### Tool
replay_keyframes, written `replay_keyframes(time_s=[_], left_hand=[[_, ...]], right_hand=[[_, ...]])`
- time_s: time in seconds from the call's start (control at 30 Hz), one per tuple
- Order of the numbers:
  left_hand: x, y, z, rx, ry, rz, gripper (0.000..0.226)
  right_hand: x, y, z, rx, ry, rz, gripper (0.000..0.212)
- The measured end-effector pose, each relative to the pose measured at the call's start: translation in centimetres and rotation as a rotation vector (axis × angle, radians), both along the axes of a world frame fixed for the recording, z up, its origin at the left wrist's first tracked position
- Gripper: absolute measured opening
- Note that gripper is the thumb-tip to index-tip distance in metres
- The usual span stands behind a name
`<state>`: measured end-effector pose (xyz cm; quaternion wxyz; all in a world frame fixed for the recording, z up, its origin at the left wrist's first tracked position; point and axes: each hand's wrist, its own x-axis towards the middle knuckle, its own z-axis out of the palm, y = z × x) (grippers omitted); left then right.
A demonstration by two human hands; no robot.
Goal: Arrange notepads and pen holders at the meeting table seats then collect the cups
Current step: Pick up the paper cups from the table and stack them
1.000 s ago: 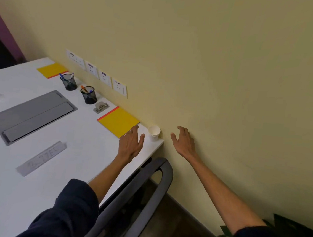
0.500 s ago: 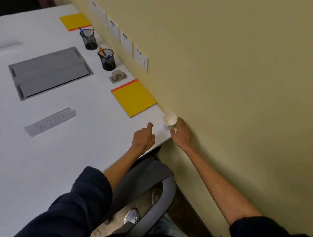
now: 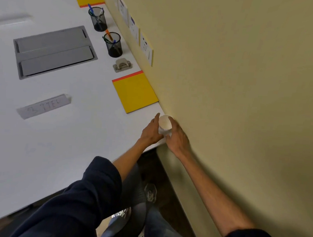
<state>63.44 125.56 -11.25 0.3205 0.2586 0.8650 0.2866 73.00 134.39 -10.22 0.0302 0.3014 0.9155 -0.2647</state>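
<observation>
Paper cup (image 3: 165, 121) sits at the table (image 3: 77, 131) corner, close against the wall (image 3: 228, 86), near the yellow notepad (image 3: 135, 92). Left hand (image 3: 150, 131) and right hand (image 3: 178, 136) are both curled round its sides, holding it between them. Risks: too much squeeze buckles the thin paper; a tilted lift snags the wall or drops it off the near edge. Can't tell if it's empty.

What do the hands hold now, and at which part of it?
The left hand and the right hand hold the white paper cup by its sides.
</observation>
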Motion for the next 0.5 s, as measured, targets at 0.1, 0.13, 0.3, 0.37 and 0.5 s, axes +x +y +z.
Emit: replay_keyframes(time_s=[0.1,0.13,0.3,0.37,0.5], left_hand=[[-0.5,1.2,-0.1,0.103,-0.057,0.072,0.099],[-0.7,1.3,-0.2,0.143,-0.061,0.111,0.092],[-1.3,0.2,-0.1,0.224,-0.048,0.174,0.081],[-1.6,-0.6,0.2,0.256,-0.024,0.218,0.08],[-2.5,-2.9,1.4,0.304,0.041,0.329,0.081]], right_hand=[[0.0,0.8,-0.5,-0.032,0.071,0.044,0.075],[0.0,1.0,-0.7,-0.06,0.104,0.036,0.076],[-0.2,1.6,-1.4,-0.162,0.143,-0.008,0.079],[-1.0,1.3,-1.5,-0.191,0.167,-0.059,0.074],[-2.9,-0.1,-0.8,-0.478,0.21,-0.121,0.052]])
